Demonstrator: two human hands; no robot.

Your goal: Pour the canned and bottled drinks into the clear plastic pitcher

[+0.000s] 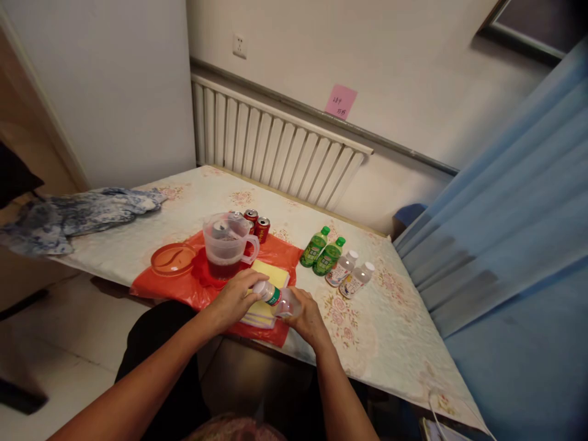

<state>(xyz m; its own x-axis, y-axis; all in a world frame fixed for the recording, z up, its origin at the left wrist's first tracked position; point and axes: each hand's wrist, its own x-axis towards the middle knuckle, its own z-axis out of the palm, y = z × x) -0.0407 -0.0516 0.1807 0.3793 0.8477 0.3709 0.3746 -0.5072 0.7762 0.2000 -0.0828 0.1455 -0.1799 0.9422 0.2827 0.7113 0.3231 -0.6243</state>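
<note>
Ok, L hand [232, 300], knuckles up, pinches cap [260, 288] w/ fingers [250, 278]; R hand [307, 313] curls round lower btl [275, 297].

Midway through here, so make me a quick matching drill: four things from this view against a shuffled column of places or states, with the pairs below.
Things
1. pitcher
2. nearest bottle
3. round lid
4. paper note

Places or states
A. pink, on the wall
B. tilted, in left hand and right hand
C. orange, lying on red plastic
D. part full of dark liquid

Pairs: 1-D, 2-B, 3-C, 4-A
</note>
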